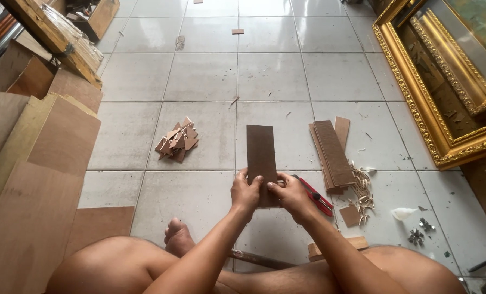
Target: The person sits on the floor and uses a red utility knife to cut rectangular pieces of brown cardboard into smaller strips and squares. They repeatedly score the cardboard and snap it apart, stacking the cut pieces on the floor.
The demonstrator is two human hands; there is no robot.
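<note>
A long dark brown board strip (261,154) lies lengthwise on the tiled floor in front of me. My left hand (245,191) presses on its near end from the left, thumb on top. My right hand (291,194) grips the same near end from the right. A red utility knife (315,195) lies on the floor just beside my right hand, partly hidden by it. Whether my right hand touches the knife is unclear.
A stack of similar brown strips (332,154) lies to the right, with shavings (362,191) beside it. A pile of small triangular offcuts (178,140) sits to the left. Plywood sheets (41,179) lean at far left, gilded frames (444,92) at right. My bare legs frame the bottom.
</note>
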